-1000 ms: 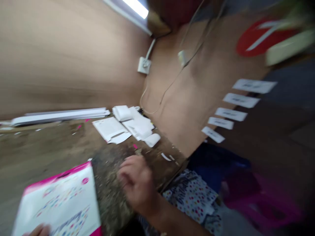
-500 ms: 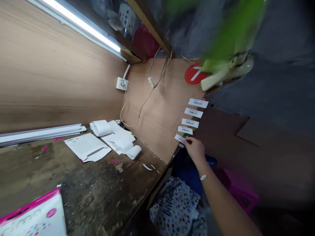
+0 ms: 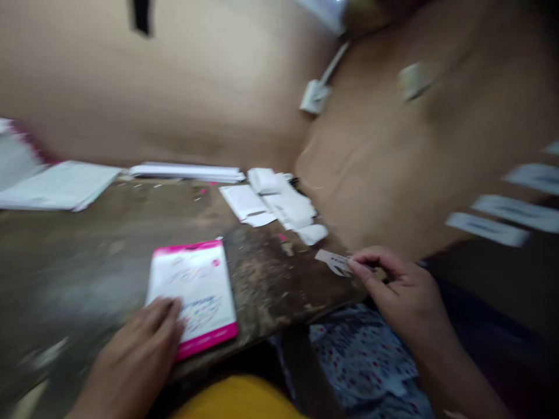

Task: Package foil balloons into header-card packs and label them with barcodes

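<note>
Between the thumb and fingers of my right hand (image 3: 399,291) is a small white barcode label (image 3: 331,259), held by one end above the table's right edge. My left hand (image 3: 140,343) lies with its fingers stretched over the lower left part of a flat white packet with pink bands (image 3: 209,276); its thumb is hidden. The packet rests on the table near the front edge. Several more white labels (image 3: 487,227) hang from the edge of the side panel, to the right of and above my right hand. Motion blurs the print.
White papers and a paper strip (image 3: 290,203) lie at the back corner of the worn table (image 3: 262,285). Long white strips (image 3: 187,171) and a paper stack (image 3: 65,180) are along the back wall. A socket (image 3: 315,97) is on the wall. Dotted fabric-like material (image 3: 367,355) is below the table edge.
My right hand has pulled the lowest label off the panel edge and carried it toward the table. My left hand has come into view on the packet. The view has swung left and down.
</note>
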### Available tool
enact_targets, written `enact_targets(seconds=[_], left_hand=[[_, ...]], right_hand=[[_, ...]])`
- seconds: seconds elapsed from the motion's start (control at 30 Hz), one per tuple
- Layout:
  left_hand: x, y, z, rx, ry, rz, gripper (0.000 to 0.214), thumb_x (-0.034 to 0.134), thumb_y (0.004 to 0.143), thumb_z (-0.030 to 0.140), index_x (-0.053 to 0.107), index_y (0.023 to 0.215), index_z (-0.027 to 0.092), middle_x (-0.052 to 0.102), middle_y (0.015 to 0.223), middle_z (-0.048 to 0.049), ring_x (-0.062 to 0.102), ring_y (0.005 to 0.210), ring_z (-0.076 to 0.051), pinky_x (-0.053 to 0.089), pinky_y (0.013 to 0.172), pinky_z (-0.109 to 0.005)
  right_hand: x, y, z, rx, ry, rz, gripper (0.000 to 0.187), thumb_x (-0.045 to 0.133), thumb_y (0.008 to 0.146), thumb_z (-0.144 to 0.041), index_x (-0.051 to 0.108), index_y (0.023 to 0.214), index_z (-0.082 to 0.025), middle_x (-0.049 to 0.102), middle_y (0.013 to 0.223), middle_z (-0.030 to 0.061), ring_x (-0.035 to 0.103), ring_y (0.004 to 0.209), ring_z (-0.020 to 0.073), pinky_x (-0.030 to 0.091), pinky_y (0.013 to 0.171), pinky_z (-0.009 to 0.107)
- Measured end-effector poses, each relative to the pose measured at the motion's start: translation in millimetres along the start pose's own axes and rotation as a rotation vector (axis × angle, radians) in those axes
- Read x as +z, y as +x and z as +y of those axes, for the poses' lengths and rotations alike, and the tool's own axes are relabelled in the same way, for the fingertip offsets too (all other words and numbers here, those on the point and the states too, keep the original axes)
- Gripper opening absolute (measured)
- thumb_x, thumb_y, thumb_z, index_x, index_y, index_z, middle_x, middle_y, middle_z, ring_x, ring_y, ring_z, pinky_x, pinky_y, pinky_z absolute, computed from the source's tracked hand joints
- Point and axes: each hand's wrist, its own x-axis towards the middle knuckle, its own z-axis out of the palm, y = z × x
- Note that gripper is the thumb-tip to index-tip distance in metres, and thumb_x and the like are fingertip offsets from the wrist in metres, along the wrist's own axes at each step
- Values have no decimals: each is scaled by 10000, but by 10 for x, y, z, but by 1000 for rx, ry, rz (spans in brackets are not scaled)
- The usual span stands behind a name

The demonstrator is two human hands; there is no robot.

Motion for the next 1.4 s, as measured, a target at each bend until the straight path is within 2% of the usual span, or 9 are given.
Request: enact_targets(seconds=[0.1, 0.2, 0.27, 0.37, 0.7, 1.03, 1.2, 1.3, 1.4], left_hand=[[-78, -73, 20, -60, 158, -159, 333, 391, 926, 229, 648, 1082, 86, 675, 1080, -161, 620, 1010, -297, 470, 896, -451], [-87, -13, 60, -135, 143, -205, 300, 445, 914, 214, 640, 1106, 91, 684, 1082, -140, 622, 985, -292, 463, 871, -457], [-103, 0, 94, -174, 113, -201, 298, 459, 913, 228, 640, 1116, 105, 678, 1114, -131, 616, 997, -284, 452, 878, -451], [-119, -37, 124, -217, 67, -189, 308, 446, 918, 233, 635, 1133, 116, 665, 1151, -126, 603, 1032, -273, 423, 926, -453], [-71, -85, 99, -233, 23, -148, 311, 456, 909, 208, 635, 1136, 94, 671, 1128, -125, 605, 1028, -284, 439, 940, -468], [-67, -97, 93, -216, 42, -164, 300, 492, 889, 208, 618, 1132, 85, 660, 1115, -149, 612, 1004, -285, 478, 916, -447], [-92, -70, 44, -173, 102, -154, 341, 450, 907, 263, 583, 1135, 48, 558, 1263, -233, 615, 1003, -285, 518, 827, -403], [-99, -48, 10, -135, 72, -251, 416, 414, 923, 262, 507, 1263, 40, 519, 1331, -208, 600, 1039, -279, 504, 860, -416], [-100, -29, -1, -156, 38, -349, 415, 391, 933, 265, 529, 1261, 52, 553, 1306, -180, 583, 1063, -288, 475, 906, -450]], right_hand=[[803, -8, -523, -26, 420, -419, 102, 575, 836, -269, 637, 781, -210, 642, 753, -10, 575, 707, 151, 428, 662, 245], [1507, 55, -958, 16, 684, -744, 111, 570, 811, -269, 612, 767, -176, 607, 707, -11, 555, 655, 132, 437, 608, 234], [1818, 126, -1140, 74, 740, -861, 122, 579, 774, -276, 590, 737, -161, 564, 635, -24, 521, 560, 111, 426, 527, 218], [2045, 195, -1258, 95, 688, -911, 132, 581, 745, -279, 583, 699, -156, 513, 534, -46, 467, 452, 91, 388, 452, 204], [2178, 109, -1263, 6, 397, -856, 100, 617, 732, -229, 661, 676, -158, 635, 626, 3, 540, 575, 122, 379, 520, 211], [2167, 88, -1345, -115, 165, -796, 92, 657, 742, -273, 661, 695, -194, 661, 670, 9, 574, 616, 143, 367, 556, 234], [2155, 94, -1379, -185, 85, -802, 102, 640, 773, -284, 651, 716, -200, 666, 695, 10, 578, 631, 143, 359, 552, 225], [2119, 71, -1434, -234, 25, -803, 91, 624, 796, -290, 641, 764, -206, 669, 725, 23, 589, 652, 163, 354, 558, 234], [2051, 56, -1450, -283, -47, -785, 107, 601, 821, -292, 624, 873, -201, 672, 788, 65, 608, 697, 209, 344, 573, 262]])
